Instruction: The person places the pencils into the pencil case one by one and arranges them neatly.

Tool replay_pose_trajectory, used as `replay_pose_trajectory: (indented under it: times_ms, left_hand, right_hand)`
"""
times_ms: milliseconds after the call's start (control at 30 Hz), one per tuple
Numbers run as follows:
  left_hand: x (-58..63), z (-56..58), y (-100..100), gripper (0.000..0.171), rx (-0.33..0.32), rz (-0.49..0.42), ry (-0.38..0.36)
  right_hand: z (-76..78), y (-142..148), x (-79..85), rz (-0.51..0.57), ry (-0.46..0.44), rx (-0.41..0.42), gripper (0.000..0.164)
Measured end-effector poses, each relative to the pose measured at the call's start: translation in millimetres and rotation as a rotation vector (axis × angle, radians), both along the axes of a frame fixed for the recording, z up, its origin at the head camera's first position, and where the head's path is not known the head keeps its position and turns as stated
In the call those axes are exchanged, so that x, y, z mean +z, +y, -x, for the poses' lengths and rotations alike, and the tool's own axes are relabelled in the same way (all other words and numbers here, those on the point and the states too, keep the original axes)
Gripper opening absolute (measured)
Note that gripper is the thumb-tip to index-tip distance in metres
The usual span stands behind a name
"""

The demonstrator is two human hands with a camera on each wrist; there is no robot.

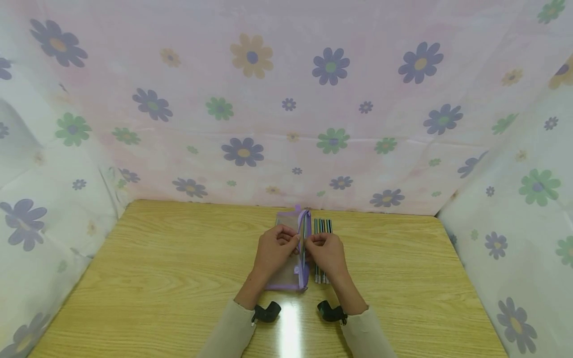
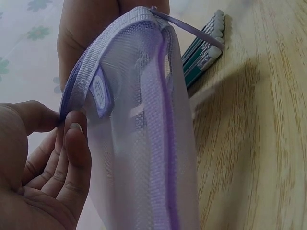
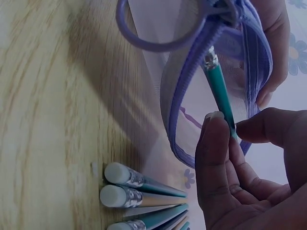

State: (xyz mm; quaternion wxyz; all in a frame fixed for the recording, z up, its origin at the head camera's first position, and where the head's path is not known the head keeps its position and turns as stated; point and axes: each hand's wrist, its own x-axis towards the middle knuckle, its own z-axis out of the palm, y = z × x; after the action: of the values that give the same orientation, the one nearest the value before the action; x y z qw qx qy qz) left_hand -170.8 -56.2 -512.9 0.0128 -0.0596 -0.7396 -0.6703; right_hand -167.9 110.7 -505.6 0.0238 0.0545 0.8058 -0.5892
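A purple mesh zip pouch lies on the wooden table with its zipper side gaping. My left hand pinches the zippered edge between thumb and forefinger, as the left wrist view shows close up. In my right hand a teal pencil is pinched between thumb and fingers, its metal-ferruled end inside the pouch's opening. A purple ring pull hangs at the zipper's end. Beside the pouch on the right, several pencils with white erasers lie side by side, partly under my right hand.
The wooden table runs up to a flowered cloth behind and at both sides. Black wrist cameras sit at my two sleeve cuffs.
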Motion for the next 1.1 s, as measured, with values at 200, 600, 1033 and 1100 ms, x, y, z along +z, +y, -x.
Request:
replay_pose_trajectory:
  times_ms: [200, 600, 1033, 1100]
  left_hand:
    - [0.7, -0.4, -0.4, 0.009, 0.003, -0.008, 0.002]
    - [1.2, 0.0, -1.7, 0.009, 0.000, 0.006, 0.010]
    - [1.3, 1.3, -0.8, 0.006, 0.009, 0.032, -0.004]
    - [1.3, 1.0, -0.8, 0.006, 0.011, 0.035, -0.004]
  right_hand:
    - [0.0, 1.4, 0.7, 0.005, 0.000, 0.008, 0.015]
    - [1.3, 5.3, 2.1, -0.024, 0.013, 0.025, 0.014]
    - [7.5, 31.5, 1.3, -0.349, 0.159, 0.010, 0.013]
    - [7.9, 34.3, 1.2, -0.362, 0.159, 0.012, 0.013]
